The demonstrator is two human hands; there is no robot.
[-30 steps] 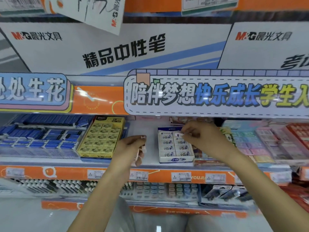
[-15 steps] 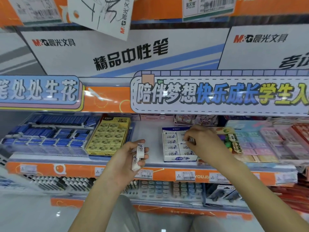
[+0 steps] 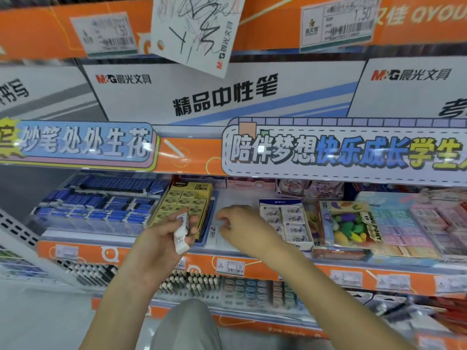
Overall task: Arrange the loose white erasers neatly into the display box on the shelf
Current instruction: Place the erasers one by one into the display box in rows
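The white-and-blue display box stands on the shelf, holding rows of wrapped white erasers. My left hand grips a small stack of white erasers in front of the yellow eraser box. My right hand hovers left of the display box, fingers curled and apart, with nothing in it. One loose white eraser lies on the shelf just below my right fingertips.
A yellow box of erasers sits left of the gap, blue eraser packs further left. A clear pack of vegetable-shaped erasers and pastel eraser trays stand right. The orange shelf edge carries price tags; pens fill the shelf below.
My right hand has left the display box and moved left to the loose eraser. My left hand has risen a little with its erasers. The camera has tilted up.
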